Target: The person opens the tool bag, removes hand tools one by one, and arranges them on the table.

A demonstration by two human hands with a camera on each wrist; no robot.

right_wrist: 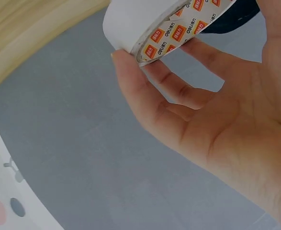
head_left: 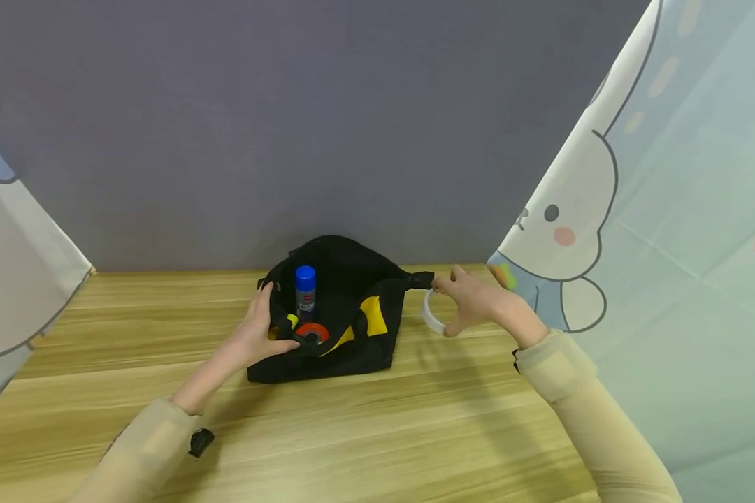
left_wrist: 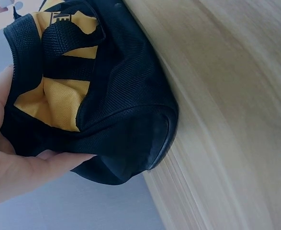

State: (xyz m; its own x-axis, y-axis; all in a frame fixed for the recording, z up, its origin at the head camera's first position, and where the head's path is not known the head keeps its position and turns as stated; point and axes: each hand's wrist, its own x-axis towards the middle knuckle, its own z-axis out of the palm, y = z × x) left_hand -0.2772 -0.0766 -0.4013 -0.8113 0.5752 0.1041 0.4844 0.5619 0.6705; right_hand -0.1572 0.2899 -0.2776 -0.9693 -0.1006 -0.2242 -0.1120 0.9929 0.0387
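A black tool bag with yellow panels (head_left: 352, 365) stands open-mouthed on the wooden table. At its left end my left hand (head_left: 259, 335) grips the rim, thumb on the near side; the left wrist view shows the bag's fabric (left_wrist: 130, 86) between thumb and fingers. Inside the bag are a spray can with a blue cap (head_left: 305, 292) and an orange-red ring-shaped item (head_left: 315, 328). To the right of the bag, my right hand (head_left: 475, 302) holds a roll of white tape (head_left: 430, 316) by its edge. Orange printing lines the roll's core (right_wrist: 178, 32).
The wooden table (head_left: 377, 433) reaches back to a grey upright panel (head_left: 327, 126) close behind the bag. A cartoon-printed cloth (head_left: 679, 293) hangs at the right, and another printed cloth (head_left: 19, 265) at the left.
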